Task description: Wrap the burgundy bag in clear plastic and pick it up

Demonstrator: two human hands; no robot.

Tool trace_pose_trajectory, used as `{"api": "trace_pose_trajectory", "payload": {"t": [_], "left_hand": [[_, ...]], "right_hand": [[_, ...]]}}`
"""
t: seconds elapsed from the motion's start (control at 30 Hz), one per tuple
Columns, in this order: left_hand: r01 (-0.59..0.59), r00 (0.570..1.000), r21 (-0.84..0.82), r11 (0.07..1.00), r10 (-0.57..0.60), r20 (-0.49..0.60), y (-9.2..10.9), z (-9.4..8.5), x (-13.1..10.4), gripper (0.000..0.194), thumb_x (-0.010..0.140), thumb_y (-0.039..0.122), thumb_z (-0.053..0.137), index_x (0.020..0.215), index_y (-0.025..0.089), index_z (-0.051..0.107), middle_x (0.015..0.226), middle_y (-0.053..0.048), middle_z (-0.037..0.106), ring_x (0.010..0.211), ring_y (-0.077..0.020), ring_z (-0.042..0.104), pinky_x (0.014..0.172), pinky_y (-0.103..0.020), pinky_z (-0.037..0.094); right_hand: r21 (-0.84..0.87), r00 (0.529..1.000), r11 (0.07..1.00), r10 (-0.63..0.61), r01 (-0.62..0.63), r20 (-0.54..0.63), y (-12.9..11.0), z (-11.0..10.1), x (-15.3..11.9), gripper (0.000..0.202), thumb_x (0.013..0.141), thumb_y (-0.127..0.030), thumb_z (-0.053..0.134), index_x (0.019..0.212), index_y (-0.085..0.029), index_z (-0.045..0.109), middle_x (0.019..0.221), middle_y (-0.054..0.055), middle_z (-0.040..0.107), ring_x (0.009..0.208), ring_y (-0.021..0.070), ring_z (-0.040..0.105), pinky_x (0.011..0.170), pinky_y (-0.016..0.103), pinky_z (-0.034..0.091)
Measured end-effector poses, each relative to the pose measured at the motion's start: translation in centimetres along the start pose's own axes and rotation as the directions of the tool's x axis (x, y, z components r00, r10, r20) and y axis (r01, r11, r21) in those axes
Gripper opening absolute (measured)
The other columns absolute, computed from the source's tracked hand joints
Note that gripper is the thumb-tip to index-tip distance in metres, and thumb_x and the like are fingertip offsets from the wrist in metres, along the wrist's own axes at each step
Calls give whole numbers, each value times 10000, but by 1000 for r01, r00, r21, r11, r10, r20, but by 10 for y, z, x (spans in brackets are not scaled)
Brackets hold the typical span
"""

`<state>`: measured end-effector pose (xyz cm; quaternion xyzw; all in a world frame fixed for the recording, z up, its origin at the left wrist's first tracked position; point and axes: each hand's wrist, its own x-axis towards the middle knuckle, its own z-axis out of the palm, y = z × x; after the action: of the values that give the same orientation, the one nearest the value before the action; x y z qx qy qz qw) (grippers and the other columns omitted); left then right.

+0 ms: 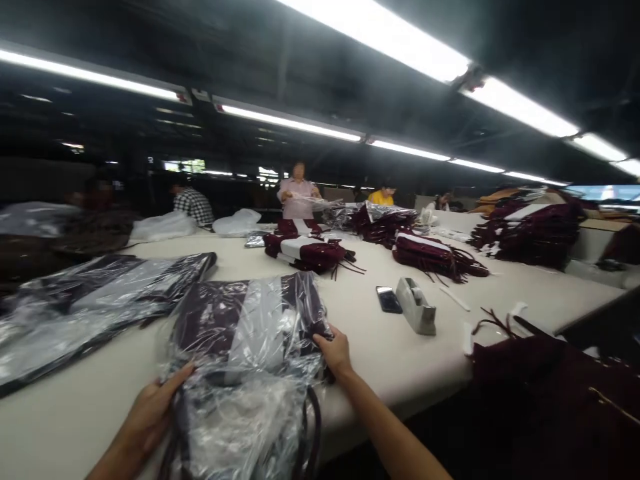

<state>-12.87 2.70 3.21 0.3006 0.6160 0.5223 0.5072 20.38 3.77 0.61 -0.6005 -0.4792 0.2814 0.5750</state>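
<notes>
Gripping the near-left edge of a clear plastic bag [245, 340], the left hand [153, 410] has its fingers curled onto the film. Inside the bag lies a folded maroon and white garment [225, 320], and dark cords hang from the bag's near end over the table [400, 353] edge. The right hand [336, 351] is closed on the bag's right edge, thumb and fingers pinching film; whether it also catches the cloth beneath cannot be told through the glare. The bag lies flat between both hands, on the pale table surface.

Left of the left hand, touching nothing held, a row of bagged garments [90, 307] lies overlapping. Beyond the right hand and slightly to its right sit a dark phone [389, 299] and a grey tape dispenser [416, 307], just beside each other. Farther ahead are stacks of folded maroon garments [313, 252]. To the right of the right hand, below the table edge, hangs a maroon heap [550, 393]. Across the table a person in a pink shirt [298, 192] handles plastic film.
</notes>
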Motion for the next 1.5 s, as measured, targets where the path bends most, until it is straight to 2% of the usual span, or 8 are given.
{"api": "trace_pose_trajectory", "payload": {"t": [0.03, 0.1, 0.23, 0.47, 0.67, 0.9, 1.27, 1.5], "left_hand": [[62, 996, -126, 990, -52, 78, -2, 0, 0, 174, 772, 205, 667, 929, 139, 636, 713, -12, 743, 718, -190, 705, 656, -281, 599], [67, 993, -248, 966, -41, 109, -5, 3, 0, 204, 756, 125, 669, 952, 105, 619, 739, -62, 740, 691, -184, 703, 645, -259, 593], [-11, 998, -300, 954, 29, 55, -7, 8, 3, 220, 750, 74, 670, 960, 77, 604, 758, -94, 726, 657, -181, 697, 628, -267, 595], [-11, 999, -376, 926, 25, 32, -5, 20, 27, 185, 749, 37, 656, 922, 78, 603, 764, -91, 718, 632, -166, 688, 609, -257, 589], [-6, 999, -391, 920, 19, 30, 3, 32, 61, 197, 722, 41, 681, 886, 98, 588, 695, -62, 700, 573, -171, 675, 565, -277, 583], [0, 999, -372, 928, 18, 45, 16, 43, 104, 192, 739, 40, 661, 897, 104, 572, 649, -57, 688, 528, -185, 662, 523, -299, 574], [-37, 998, -323, 946, 52, 37, 24, 54, 164, 210, 763, 82, 662, 953, 106, 575, 661, -78, 699, 575, -216, 684, 550, -325, 584], [-36, 999, -327, 944, 44, 18, 27, 56, 181, 187, 756, 82, 669, 924, 107, 591, 670, -75, 704, 570, -197, 678, 545, -299, 581]], "right_hand": [[-9, 1000, 1000, 6, -6, 11, 3, 1, 5, 410, 668, -334, 664, 1035, -155, 693, 908, 42, 741, 839, 226, 665, 794, 318, 520], [-37, 999, 999, 17, -16, 34, 11, 4, 16, 427, 666, -361, 665, 1038, -154, 691, 910, 44, 741, 841, 228, 663, 799, 327, 521], [-84, 998, 996, 14, -8, 65, 23, 10, 37, 466, 670, -413, 661, 1065, -167, 685, 938, 47, 738, 870, 233, 665, 810, 339, 527], [-180, 998, 984, 26, -16, 51, 23, 20, 61, 470, 693, -430, 629, 1087, -176, 664, 953, 51, 734, 882, 234, 665, 816, 338, 518], [-269, 1000, 963, 12, -8, 13, 21, 34, 81, 394, 717, -414, 591, 1034, -192, 670, 934, 60, 731, 854, 241, 660, 797, 345, 500], [-327, 1000, 945, -6, 9, 11, 33, 58, 117, 333, 723, -399, 577, 981, -215, 680, 917, 56, 733, 850, 234, 662, 776, 319, 493], [-356, 999, 934, -23, 37, 44, 45, 97, 175, 259, 736, -381, 581, 904, -218, 693, 864, 45, 732, 819, 217, 658, 750, 296, 479], [-353, 999, 934, -39, 44, 22, 42, 108, 185, 273, 751, -358, 584, 964, -224, 691, 914, 38, 735, 841, 207, 661, 762, 282, 476]]}}
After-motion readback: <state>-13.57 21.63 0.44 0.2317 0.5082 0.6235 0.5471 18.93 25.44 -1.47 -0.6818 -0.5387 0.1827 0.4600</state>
